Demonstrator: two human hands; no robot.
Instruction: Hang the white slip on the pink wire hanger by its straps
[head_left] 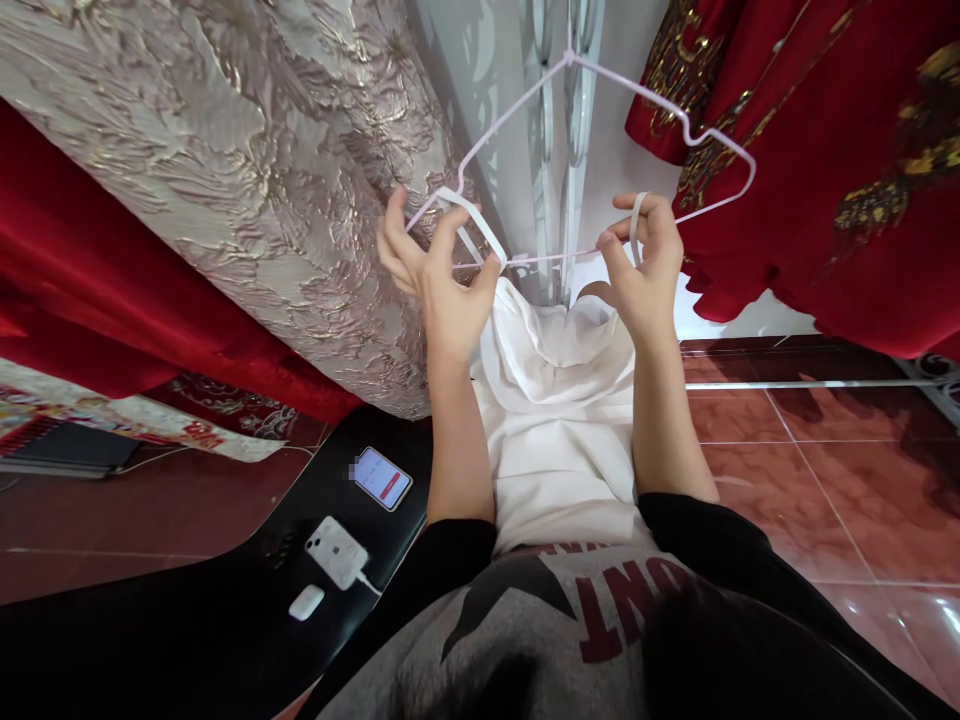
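A thin pale-pink clothes hanger (512,105) hangs in front of me, its hook running out at the top edge. Below it a white garment with straps (562,440) drapes down toward my body. My left hand (454,285) is at the hanger's left end and pinches a white strap (480,228), which loops over that end. At the right of the bottom bar, my right hand (649,275) grips another strap (636,225), looped by its fingers and apart from the hanger's right end.
Embossed beige fabric (300,150) hangs at left, red embroidered cloth (825,180) at right. A white metal grille (555,150) stands behind the hanger. On a black bench (225,600) lie a lit phone (384,478), a white phone (337,552) with a cable, and a white earbud case (306,602).
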